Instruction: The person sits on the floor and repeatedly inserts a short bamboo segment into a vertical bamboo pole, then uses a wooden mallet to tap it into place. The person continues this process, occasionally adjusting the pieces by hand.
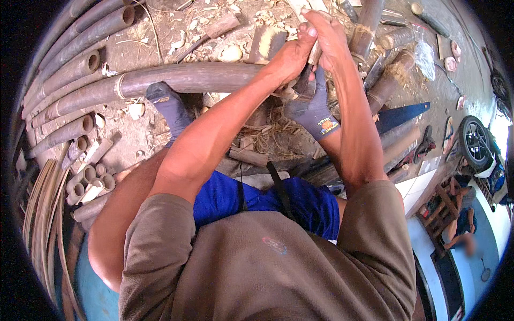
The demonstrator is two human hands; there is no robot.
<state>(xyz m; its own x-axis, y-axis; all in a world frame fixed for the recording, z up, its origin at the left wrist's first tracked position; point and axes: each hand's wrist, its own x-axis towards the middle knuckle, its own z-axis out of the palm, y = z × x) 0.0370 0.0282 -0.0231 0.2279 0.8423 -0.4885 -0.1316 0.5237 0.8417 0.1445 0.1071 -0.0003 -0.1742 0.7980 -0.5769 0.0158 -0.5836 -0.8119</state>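
Note:
My left hand point(293, 58) and my right hand point(329, 38) are together at the upper middle, both closed around the wooden handle point(316, 55) of a bladed tool. Its dark blade point(304, 83) points down toward my body, beside my right foot in a grey sock point(313, 109). The fingers hide much of the handle, so I cannot tell the exact kind of tool. A long, thick bamboo pole point(182, 78) lies crosswise, its right end near the blade. My left foot point(170, 107), also in a grey sock, is against the pole's near side.
Several bamboo poles point(99, 32) lie at the left, above a bundle of thin strips point(45, 214). Wood shavings point(230, 52) and a wooden-handled tool point(222, 25) lie beyond the pole. At right are a saw blade point(404, 116), a wheel point(475, 140) and another person point(461, 227).

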